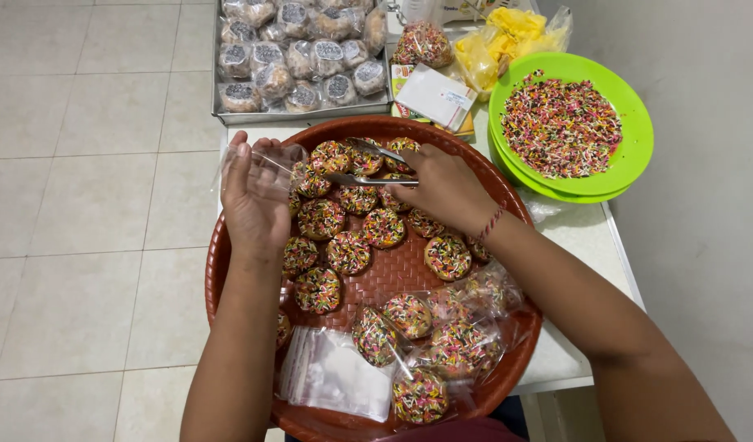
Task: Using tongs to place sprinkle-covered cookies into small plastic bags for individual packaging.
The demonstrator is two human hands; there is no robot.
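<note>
You are gripping metal tongs point(368, 168) in your right hand point(446, 188), fingers closed round the handles, with the tips reaching over the sprinkle-covered cookies point(348, 221) lying loose on the brown woven tray point(229, 270). Whether the tips are pinching a cookie I cannot tell. Your left hand point(253, 200) is holding a small clear plastic bag point(270, 160) at the tray's far left rim, fingers curled along its mouth. Nearer you, bagged cookies point(442, 344) and a stack of empty bags point(335, 372) are sitting on the same tray. Beyond it are a green plate of sprinkles point(569, 123) and a metal tray of wrapped cookies point(298, 53). The bag mouth is looking narrow and limp, so a cookie could catch its edge, shedding sprinkles or dropping. Squeezing the tongs hard could crack one.
</note>
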